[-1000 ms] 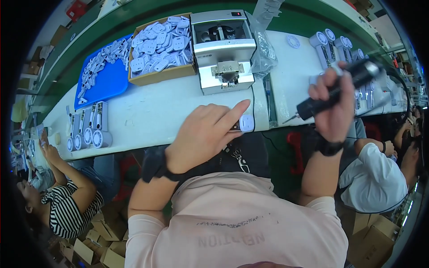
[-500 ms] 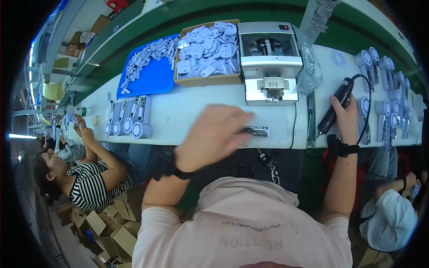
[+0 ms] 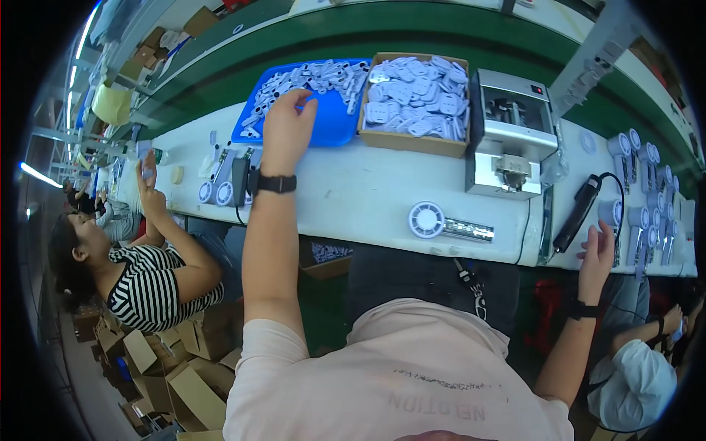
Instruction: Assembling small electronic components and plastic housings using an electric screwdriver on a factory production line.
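Observation:
My left hand [image 3: 287,131] is over the blue tray [image 3: 331,132], at the near edge of its small pale lilac and dark parts [image 3: 312,76]. Thumb and forefinger curl together in a pinch, and anything between them is too small to make out. My right hand [image 3: 597,250] is empty, fingers apart, close to the black electric screwdriver [image 3: 577,213], which lies on the table with its cord curving away. In front of me lies a handheld fan [image 3: 426,220] with a round lilac head; its handle [image 3: 469,230] is uncovered, with electronics inside.
A carton [image 3: 412,151] of lilac covers stands beside the tray, then a silver machine [image 3: 507,173]. Several fans [image 3: 643,217] stand in rows at the right, others [image 3: 224,194] at the left. A co-worker in a striped shirt [image 3: 151,305] sits left; another person's sleeve [image 3: 632,382] shows right.
My left hand has gone from the handle in front of me to the blue tray. My right hand has let go of the screwdriver. The view has shifted left.

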A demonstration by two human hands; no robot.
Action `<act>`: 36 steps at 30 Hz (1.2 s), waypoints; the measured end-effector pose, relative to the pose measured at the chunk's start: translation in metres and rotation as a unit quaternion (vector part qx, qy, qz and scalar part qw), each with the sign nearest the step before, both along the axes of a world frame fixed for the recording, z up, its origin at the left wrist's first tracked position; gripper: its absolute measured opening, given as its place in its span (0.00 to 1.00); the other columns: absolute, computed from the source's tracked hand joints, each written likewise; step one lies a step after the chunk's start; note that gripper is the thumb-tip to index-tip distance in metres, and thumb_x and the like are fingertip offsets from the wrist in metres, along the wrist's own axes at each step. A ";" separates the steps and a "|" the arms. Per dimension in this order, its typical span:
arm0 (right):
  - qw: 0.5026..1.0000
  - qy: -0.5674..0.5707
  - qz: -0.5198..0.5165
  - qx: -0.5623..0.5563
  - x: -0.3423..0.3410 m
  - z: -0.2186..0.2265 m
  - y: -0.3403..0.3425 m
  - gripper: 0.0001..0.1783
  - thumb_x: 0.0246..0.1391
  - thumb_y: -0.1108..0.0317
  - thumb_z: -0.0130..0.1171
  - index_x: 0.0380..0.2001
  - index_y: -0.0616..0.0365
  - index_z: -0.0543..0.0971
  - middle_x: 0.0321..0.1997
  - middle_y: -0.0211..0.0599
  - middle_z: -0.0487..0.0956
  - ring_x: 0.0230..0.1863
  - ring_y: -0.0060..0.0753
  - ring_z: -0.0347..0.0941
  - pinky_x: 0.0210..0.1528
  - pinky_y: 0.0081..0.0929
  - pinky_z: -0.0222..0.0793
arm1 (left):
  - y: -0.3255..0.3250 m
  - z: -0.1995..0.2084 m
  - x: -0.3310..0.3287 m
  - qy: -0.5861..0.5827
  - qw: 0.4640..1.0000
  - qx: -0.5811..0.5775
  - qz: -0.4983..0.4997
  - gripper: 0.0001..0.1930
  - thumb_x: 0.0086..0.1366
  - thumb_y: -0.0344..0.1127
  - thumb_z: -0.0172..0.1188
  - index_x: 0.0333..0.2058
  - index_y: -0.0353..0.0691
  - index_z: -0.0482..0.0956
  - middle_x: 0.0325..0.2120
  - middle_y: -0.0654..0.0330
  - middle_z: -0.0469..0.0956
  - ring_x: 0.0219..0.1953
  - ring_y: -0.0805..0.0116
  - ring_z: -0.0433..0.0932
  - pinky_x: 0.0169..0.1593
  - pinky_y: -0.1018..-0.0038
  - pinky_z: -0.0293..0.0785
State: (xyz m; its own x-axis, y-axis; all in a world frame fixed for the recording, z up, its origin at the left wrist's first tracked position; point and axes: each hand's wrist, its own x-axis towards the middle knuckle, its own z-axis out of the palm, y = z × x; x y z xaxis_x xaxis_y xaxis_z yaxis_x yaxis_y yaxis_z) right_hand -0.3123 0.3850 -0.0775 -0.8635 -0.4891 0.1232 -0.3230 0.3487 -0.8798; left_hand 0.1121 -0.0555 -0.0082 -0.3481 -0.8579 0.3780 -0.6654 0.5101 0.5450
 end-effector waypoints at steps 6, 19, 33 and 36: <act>0.983 -0.158 0.020 -0.089 0.004 -0.018 0.000 0.14 0.75 0.58 0.56 0.50 0.57 0.78 0.27 0.22 0.73 0.20 0.11 0.63 0.19 0.14 0.52 | -0.050 -0.027 -0.001 -0.168 0.985 0.005 0.039 0.17 0.67 0.42 0.64 0.50 0.40 0.86 0.44 0.47 0.87 0.47 0.47 0.85 0.52 0.56 0.81; 0.972 -0.196 -0.020 -0.131 0.020 0.014 0.002 0.12 0.74 0.60 0.56 0.47 0.58 0.79 0.25 0.20 0.72 0.20 0.11 0.62 0.20 0.13 0.52 | -0.049 -0.030 -0.002 -0.169 0.985 0.016 -0.022 0.11 0.73 0.36 0.56 0.43 0.34 0.82 0.38 0.47 0.86 0.41 0.52 0.85 0.46 0.59 0.80; 0.842 0.216 0.487 -0.079 0.173 0.080 -0.070 0.19 0.52 0.74 0.74 0.48 0.60 0.83 0.41 0.38 0.82 0.37 0.42 0.79 0.38 0.34 0.78 | 0.264 -0.008 -0.034 0.359 0.654 0.629 -0.217 0.10 0.75 0.33 0.62 0.50 0.34 0.78 0.38 0.56 0.85 0.39 0.67 0.84 0.44 0.72 0.81; 0.849 0.246 0.463 -0.063 0.163 0.080 -0.076 0.15 0.51 0.73 0.73 0.43 0.58 0.84 0.39 0.38 0.81 0.37 0.46 0.79 0.37 0.38 0.77 | 0.261 -0.001 -0.029 0.171 0.888 0.370 -0.212 0.15 0.71 0.32 0.67 0.53 0.36 0.80 0.42 0.54 0.84 0.43 0.62 0.83 0.49 0.69 0.79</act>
